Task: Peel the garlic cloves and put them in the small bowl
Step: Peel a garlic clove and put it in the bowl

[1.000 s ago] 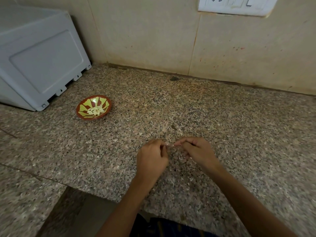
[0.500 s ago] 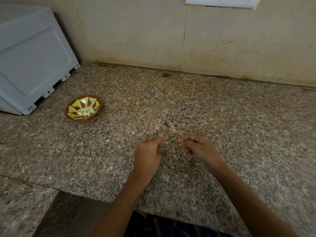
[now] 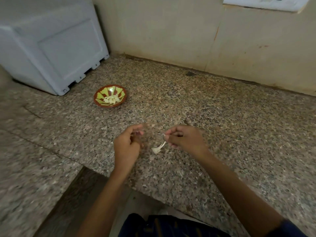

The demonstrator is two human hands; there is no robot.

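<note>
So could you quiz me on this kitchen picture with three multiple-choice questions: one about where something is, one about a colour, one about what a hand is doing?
1. Where is the small bowl?
A. next to the white appliance
B. under the right hand
C. against the wall socket

2. What colours is the bowl?
A. blue and white
B. red-brown and green
C. plain black

3. What is the right hand doing?
A. lying flat and open
B. pinching a strip of garlic skin
C. gripping the bowl

Answers:
1 A, it sits just beside the white appliance.
2 B, red-brown rim with green wedges.
3 B, the pale garlic skin dangles from its fingertips.

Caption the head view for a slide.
Right hand pinches a pale garlic skin strip above the speckled granite counter; peeled cloves fill the red-and-green bowl.
</note>
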